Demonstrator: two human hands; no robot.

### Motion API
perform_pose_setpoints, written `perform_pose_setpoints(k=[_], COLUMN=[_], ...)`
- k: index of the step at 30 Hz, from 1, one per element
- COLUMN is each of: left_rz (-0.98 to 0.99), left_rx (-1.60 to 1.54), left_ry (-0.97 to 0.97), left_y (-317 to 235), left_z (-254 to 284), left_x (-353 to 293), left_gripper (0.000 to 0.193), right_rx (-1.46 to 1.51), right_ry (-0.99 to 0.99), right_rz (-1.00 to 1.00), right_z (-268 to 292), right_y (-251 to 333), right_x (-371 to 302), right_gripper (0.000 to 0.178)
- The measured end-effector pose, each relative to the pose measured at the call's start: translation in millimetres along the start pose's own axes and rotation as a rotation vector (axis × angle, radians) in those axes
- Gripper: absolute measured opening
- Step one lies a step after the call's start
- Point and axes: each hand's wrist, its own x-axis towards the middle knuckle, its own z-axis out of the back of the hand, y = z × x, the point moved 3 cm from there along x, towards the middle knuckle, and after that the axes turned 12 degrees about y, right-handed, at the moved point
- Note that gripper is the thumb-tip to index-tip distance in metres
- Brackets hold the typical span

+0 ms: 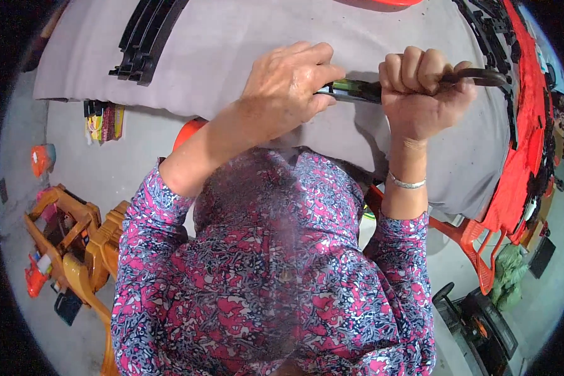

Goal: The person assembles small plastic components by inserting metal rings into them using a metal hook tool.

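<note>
Gripping a long black strip (357, 91) above the grey-covered tabletop (232, 56), both hands share the load. Risk: the strip could twist or slip, as the left hand (291, 81) only pinches its end with fingertips. The right hand (423, 88) is fisted tight around the strip's curved part.

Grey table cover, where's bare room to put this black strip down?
Bare grey cover lies between the stacked black strips at far left and the left hand. More lies below the right hand. The right edge is crowded with black parts and red pieces.
</note>
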Motion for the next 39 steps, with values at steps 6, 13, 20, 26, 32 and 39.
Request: perform_pose_setpoints(k=[6, 13, 20, 26, 32, 39], left_rz=[0.013, 0.015, 0.047, 0.033, -0.101, -0.166], left_rx=[0.038, 0.049, 0.013, 0.005, 0.011, 0.05], left_ry=[0.032, 0.02, 0.094, 0.22, 0.257, 0.213], left_y=[-0.6, -0.5, 0.4, 1.8, 5.1, 11.5], left_z=[1.2, 1.7, 3.0, 7.1, 12.9, 1.8], left_x=[3.2, 2.0, -1.3, 3.4, 5.4, 4.2], left_gripper=[0.032, 0.028, 0.03, 0.031, 0.03, 0.026], right_rx=[0.031, -0.107, 0.002, -0.456, -0.872, -1.707], right_ry=[0.069, 0.066, -0.041, -0.36, -0.362, -0.264], right_rz=[-0.001, -0.002, -0.022, -0.338, -0.736, -0.807], right_z=[6.6, -4.4, -3.8, 27.7, 88.4, 88.2], right_y=[-3.3, -9.2, 39.0, 87.5, 82.8, 76.8], right_x=[-0.4, -3.0, 14.5, 6.2, -24.3, -25.2], right_gripper=[0.054, 0.052, 0.047, 0.036, 0.037, 0.041])
